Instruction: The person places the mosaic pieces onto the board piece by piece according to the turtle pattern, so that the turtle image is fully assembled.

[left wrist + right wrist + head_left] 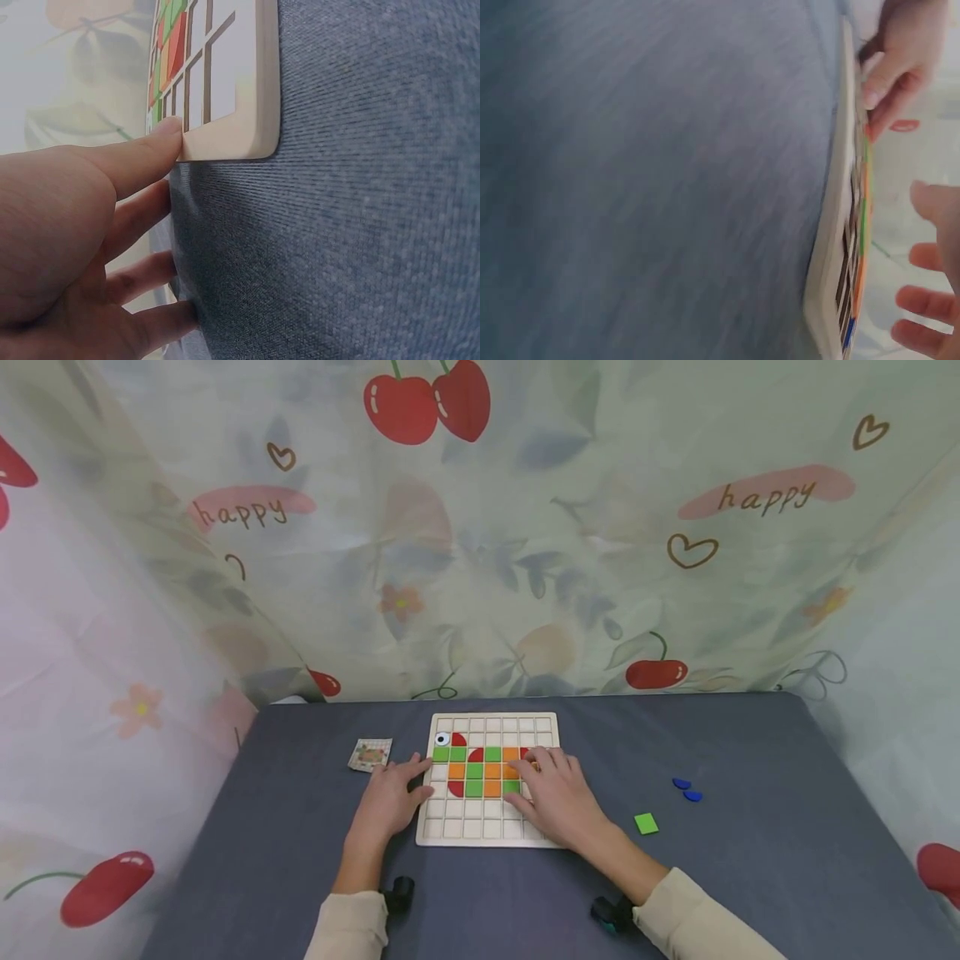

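Observation:
A pale wooden grid board (453,831) lies on the dark cloth, several of its cells filled with green, orange and red tiles. A round eye tile (442,739) sits near its upper left. My left hand (385,802) rests at the board's left side, thumb touching the rim and the other fingers spread beside it. Over the board's right half is my right hand (561,793), hiding the cells beneath. In the right wrist view its fingers (926,304) are loosely bent above the board, holding nothing visible. A blue tile (849,332) shows at the board's near end there.
A small picture card (370,755) lies left of the board. To the right are a loose green square tile (646,823) and two blue rounded pieces (692,796). A patterned curtain (510,568) hangs behind the table (300,827).

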Motion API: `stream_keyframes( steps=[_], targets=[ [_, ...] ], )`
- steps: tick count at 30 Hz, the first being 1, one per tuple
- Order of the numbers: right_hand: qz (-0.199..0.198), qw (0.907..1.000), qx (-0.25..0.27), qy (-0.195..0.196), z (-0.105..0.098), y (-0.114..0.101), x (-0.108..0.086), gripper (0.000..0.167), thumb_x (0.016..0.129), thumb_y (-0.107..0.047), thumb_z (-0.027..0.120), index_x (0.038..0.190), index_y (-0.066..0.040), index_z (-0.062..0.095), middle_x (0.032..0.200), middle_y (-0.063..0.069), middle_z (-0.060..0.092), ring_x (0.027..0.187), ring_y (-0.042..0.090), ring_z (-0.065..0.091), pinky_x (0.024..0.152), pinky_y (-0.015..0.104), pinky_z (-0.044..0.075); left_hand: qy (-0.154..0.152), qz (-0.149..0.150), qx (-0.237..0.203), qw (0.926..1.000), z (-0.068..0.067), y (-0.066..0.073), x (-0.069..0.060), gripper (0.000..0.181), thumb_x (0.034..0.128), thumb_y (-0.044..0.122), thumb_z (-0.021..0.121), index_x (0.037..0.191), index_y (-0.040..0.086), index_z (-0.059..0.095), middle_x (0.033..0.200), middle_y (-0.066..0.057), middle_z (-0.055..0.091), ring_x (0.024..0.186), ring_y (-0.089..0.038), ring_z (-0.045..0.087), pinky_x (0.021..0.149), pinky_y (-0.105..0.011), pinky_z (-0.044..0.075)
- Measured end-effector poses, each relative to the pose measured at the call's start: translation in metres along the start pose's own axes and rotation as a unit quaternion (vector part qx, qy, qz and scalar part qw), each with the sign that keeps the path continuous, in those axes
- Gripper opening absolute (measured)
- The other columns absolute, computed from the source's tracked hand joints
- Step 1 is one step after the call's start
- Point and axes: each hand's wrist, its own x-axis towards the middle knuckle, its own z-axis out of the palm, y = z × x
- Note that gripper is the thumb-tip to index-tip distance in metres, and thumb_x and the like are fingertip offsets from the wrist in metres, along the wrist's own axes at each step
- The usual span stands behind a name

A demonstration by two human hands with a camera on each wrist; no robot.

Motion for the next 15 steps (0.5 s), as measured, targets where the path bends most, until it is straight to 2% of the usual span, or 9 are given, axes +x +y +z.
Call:
stream_keyframes(
  steps=[3, 6, 12, 15],
  targets=[
    [-0.001, 0.9996, -0.022, -0.018, -0.003, 0.005, -0.005, 0.062, 0.092, -0.059, 0.068, 0.141, -0.021, 0.061, 0.137, 0.011, 0.059, 0.129, 0.035, 0.052, 0.112, 0.061, 0.043, -0.001, -0.001, -0.001, 1.0, 0.0, 0.0, 0.0, 0.055, 0.0958, 0.026, 0.072, 0.148, 0.021, 0.056, 0.158, -0.007, 0.049, 0.15, -0.049, 0.033, 0.12, -0.066, 0.033],
    [0.006, 0.9988, -0.029, -0.038, -0.004, 0.013, -0.011, 0.074, 0.091, -0.065, 0.064, 0.15, -0.022, 0.052, 0.152, 0.014, 0.049, 0.143, 0.041, 0.042, 0.12, 0.069, 0.03, -0.001, -0.001, -0.001, 1.0, 0.001, 0.0, -0.001, 0.055, 0.0956, 0.026, 0.072, 0.148, 0.021, 0.056, 0.158, -0.007, 0.049, 0.15, -0.049, 0.033, 0.12, -0.066, 0.033],
    [0.02, 0.9976, -0.02, -0.064, -0.006, 0.03, -0.023, 0.083, 0.092, -0.069, 0.058, 0.159, -0.025, 0.038, 0.167, 0.015, 0.03, 0.155, 0.043, 0.024, 0.124, 0.072, 0.017, 0.005, 0.019, -0.001, 0.9998, -0.001, -0.001, -0.001, 0.054, 0.0952, 0.023, 0.073, 0.147, 0.018, 0.058, 0.157, -0.011, 0.05, 0.148, -0.05, 0.036, 0.121, -0.065, 0.031],
    [0.021, 0.9975, -0.017, -0.065, -0.008, 0.038, -0.029, 0.082, 0.093, -0.068, 0.058, 0.16, -0.025, 0.037, 0.169, 0.015, 0.026, 0.157, 0.043, 0.021, 0.124, 0.072, 0.014, 0.006, 0.027, 0.001, 0.9996, -0.001, -0.001, -0.001, 0.054, 0.0951, 0.023, 0.072, 0.147, 0.017, 0.058, 0.157, -0.012, 0.05, 0.148, -0.051, 0.037, 0.121, -0.065, 0.031]
  ],
)
